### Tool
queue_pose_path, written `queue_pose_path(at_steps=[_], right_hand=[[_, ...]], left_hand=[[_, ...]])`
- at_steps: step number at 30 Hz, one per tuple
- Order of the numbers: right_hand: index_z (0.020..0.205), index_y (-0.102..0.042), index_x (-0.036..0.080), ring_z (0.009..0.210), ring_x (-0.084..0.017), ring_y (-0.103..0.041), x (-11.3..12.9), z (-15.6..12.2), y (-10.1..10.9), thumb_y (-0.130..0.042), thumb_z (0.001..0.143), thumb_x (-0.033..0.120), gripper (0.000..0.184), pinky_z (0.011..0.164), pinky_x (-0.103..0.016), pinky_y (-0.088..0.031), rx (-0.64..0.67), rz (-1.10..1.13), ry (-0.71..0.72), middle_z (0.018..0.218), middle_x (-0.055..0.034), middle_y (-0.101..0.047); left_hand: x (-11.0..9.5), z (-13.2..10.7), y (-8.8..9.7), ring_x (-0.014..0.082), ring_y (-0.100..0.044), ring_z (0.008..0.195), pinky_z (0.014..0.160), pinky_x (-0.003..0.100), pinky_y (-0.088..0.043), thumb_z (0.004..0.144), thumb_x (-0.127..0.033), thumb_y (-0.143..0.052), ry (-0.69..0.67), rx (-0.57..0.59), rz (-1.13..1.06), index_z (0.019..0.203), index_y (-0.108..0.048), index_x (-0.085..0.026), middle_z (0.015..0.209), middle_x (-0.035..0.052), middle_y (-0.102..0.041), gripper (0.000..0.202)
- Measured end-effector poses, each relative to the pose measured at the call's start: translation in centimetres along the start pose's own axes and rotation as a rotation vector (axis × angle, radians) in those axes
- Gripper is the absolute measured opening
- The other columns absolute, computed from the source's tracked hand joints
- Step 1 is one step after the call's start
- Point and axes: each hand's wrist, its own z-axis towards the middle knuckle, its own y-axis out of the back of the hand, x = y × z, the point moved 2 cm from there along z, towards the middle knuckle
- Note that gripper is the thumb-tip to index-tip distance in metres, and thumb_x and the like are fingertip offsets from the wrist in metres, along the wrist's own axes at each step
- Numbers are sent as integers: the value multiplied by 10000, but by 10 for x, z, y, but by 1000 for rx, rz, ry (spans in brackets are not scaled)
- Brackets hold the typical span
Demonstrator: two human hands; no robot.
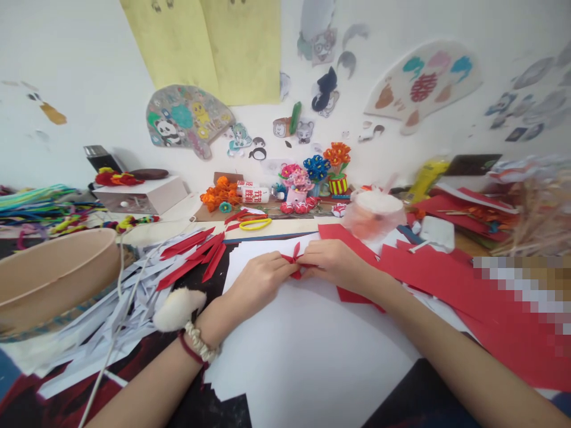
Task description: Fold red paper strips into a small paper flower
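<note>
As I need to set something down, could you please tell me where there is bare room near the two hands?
The widest patch is the white sheet, bare on the near side of the left hand and right hand. A narrower patch lies between the left hand and the red strips. White strips crowd the left, red sheets the right.

Orange flowers [338, 154] are held in a striped pot [338, 185]; blue flowers [317, 167] and pink flowers [297, 176] are placed just left of the pot. Well left of it, a white box [164, 195] is seen. Above the pot, to its right, a fan-shaped panel [399, 89] is fixed; to its left, a panda-decorated panel [181, 116] is mounted. A white-lidded container [378, 203] is set near the pot's right.
</note>
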Motion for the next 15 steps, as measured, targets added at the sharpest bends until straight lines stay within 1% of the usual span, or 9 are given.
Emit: queue_pose_path(at_steps=[3,6,10,12,15], right_hand=[[870,-695,194,698,-176,-612,0,-1,2,-534,926,259,183,618,-266,-441,7,-11,-22,743,-44,-668],[886,-696,194,703,-175,-617,0,-1,3,-519,937,268,199,625,-267,-454,1,-28,-43,753,-46,-674],[893,-694,154,687,-173,-621,2,-1,2,-504,949,280,234,621,-267,-459,-46,-61,-32,750,-66,-683],[913,-688,143,692,-171,-626,3,-1,1,-500,954,265,228,627,-265,-454,-68,-82,-20,751,-67,-686],[880,-676,131,646,-157,-601,8,0,-1,-484,960,235,233,596,-258,-426,-109,-130,17,696,-52,-663]], left_hand=[[1,0,1,194,-600,874,758,312,-498,888,-74,-464,14,-34,0,1070,-625,-166,952,69,-699,259],[2,0,1,182,-585,819,705,297,-487,908,-94,-453,4,-54,36,1079,-617,-169,933,63,-701,249],[1,0,1,185,-582,770,659,305,-480,931,-132,-428,-8,-84,158,1101,-600,-154,881,69,-695,243],[-1,0,2,193,-581,751,637,315,-481,919,-114,-412,-25,-87,235,1106,-588,-131,855,79,-684,257],[-6,-1,2,208,-578,726,605,334,-486,888,-67,-379,-70,-82,322,1098,-572,-89,814,93,-664,286]])
